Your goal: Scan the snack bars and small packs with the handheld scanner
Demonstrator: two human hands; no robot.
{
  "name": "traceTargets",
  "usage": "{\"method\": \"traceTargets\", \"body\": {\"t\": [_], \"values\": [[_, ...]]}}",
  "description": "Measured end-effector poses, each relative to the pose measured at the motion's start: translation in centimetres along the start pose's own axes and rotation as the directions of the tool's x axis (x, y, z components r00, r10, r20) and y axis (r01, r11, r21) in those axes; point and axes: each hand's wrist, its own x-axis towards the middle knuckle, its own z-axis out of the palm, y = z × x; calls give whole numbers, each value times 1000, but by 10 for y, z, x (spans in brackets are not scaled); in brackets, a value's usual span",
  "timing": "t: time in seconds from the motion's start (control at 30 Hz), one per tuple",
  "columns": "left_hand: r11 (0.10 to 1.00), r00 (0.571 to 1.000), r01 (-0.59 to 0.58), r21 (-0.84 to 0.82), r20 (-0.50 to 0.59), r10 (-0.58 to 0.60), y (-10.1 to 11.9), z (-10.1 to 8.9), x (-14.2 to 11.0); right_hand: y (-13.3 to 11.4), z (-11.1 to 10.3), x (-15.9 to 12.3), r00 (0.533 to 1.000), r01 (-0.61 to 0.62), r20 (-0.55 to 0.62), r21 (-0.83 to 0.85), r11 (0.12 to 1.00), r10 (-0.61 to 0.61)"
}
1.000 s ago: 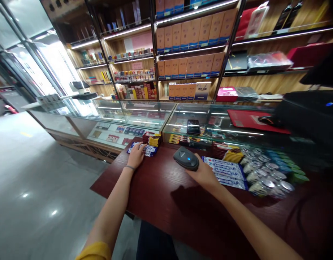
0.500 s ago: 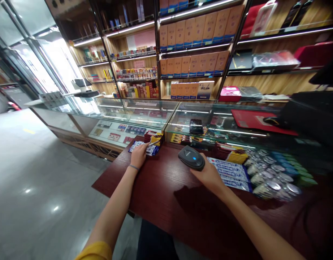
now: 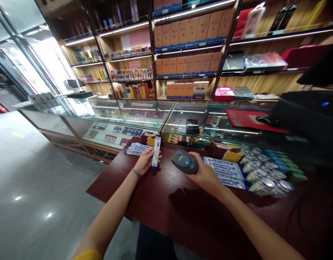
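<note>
My left hand [image 3: 145, 161] is closed around a slim white-and-blue snack packet [image 3: 156, 152], held upright with its barcode side showing. My right hand [image 3: 203, 169] grips a black barcode scanner [image 3: 185, 161] with a lit blue light, a short way right of the packet. Just behind my left hand, similar blue-and-white packets [image 3: 137, 148] lie on the dark red wooden table [image 3: 155, 195]. Next to them is a stack of red-and-yellow packets [image 3: 148, 138]. More blue-and-white packets [image 3: 226, 172] lie in a row beyond my right hand.
Several lidded jars [image 3: 266, 173] and another red-and-yellow stack [image 3: 227, 151] stand at the right. Behind the table runs a glass display counter [image 3: 134, 112] bearing a dark device [image 3: 193, 126] and a red mat [image 3: 250, 121]. Shelves of boxes [image 3: 185, 32] line the wall.
My left hand has lifted one packet off the left pile and turned it upright, towards the scanner. My right hand still holds the scanner. The view has shifted slightly.
</note>
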Motion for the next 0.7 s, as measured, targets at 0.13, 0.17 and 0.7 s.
{"method": "traceTargets", "body": {"t": [0.13,0.17,0.7], "values": [[1000,999,0,25,-44,2,-1,3,0,2,0,1,999,-18,47,-125,992,24],[999,999,-1,32,-48,3,-2,3,0,2,-1,1,999,-18,45,-125,992,24],[901,985,-173,398,55,165,-5,23,20,19,-69,9,976,16,-217,57,998,-4]]}}
